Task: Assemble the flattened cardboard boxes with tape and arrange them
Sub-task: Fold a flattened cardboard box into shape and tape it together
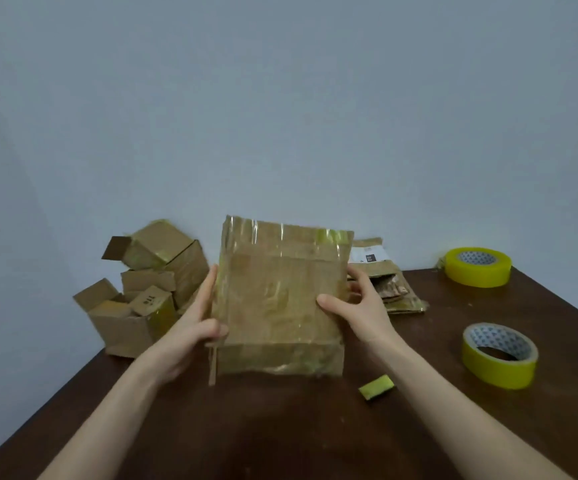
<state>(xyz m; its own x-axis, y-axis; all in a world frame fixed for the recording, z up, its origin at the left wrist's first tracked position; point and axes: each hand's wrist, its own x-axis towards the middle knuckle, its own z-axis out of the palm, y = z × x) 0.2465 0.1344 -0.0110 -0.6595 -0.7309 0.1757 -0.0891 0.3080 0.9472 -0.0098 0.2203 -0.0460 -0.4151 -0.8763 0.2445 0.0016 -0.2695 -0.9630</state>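
A flattened cardboard box (pixel 280 299), covered in shiny old tape, stands upright above the middle of the dark wooden table (pixel 298 434). My left hand (pixel 194 323) holds its left edge, thumb on the front face and fingers along the side. My right hand (pixel 360 306) grips its right edge, thumb on the front and fingers behind. A pile of assembled boxes (pixel 145 289) sits at the table's far left corner. More flattened boxes (pixel 387 289) lie stacked behind my right hand.
Two yellow tape rolls lie on the right: one at the far edge (pixel 476 266), one nearer (pixel 500 355). A small wad of yellow tape (pixel 376 386) lies just right of the held box. A plain wall rises behind the table.
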